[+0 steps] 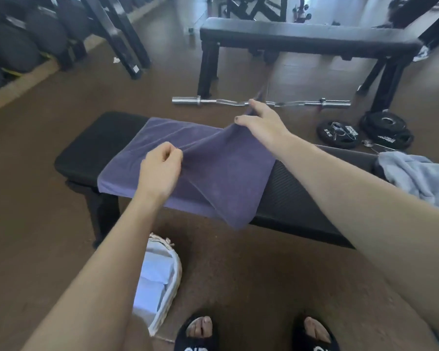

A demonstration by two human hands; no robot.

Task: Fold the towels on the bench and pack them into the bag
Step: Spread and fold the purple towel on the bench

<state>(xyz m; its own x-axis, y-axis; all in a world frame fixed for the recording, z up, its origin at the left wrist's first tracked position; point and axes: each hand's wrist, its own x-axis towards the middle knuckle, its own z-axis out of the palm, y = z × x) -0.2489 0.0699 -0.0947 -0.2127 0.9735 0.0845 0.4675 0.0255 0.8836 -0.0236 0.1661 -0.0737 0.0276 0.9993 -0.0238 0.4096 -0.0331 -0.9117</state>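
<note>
1. Purple towel (221, 171) lies across the left half of the near desk (91, 150), its near edge hanging over the desk's near side; one corner droops lowest at near centre.
2. Left hand (160, 168): fingers curled, pinching a ridge of the towel near its middle.
3. Right hand (261, 122): thumb and fingers hold the towel's far right corner, lifted off the desk; index finger extended. The grip itself is partly hidden under the hand.
4. Pale blue towel (416, 178) bunched on the desk's right end, cut off by the right frame edge.
5. Bag (173, 282) on the floor, near left of the desk, mouth open, light folded cloth inside; left forearm covers its left side.
6. Bare desk surface shows left of the purple towel and between the two towels.
7. Beyond: curl bar (261, 102) on the floor, weight plates (340, 134) at far right, second bench (307, 36) behind.
8. Sandalled feet (200, 333) at the bottom edge, partly cut off.
</note>
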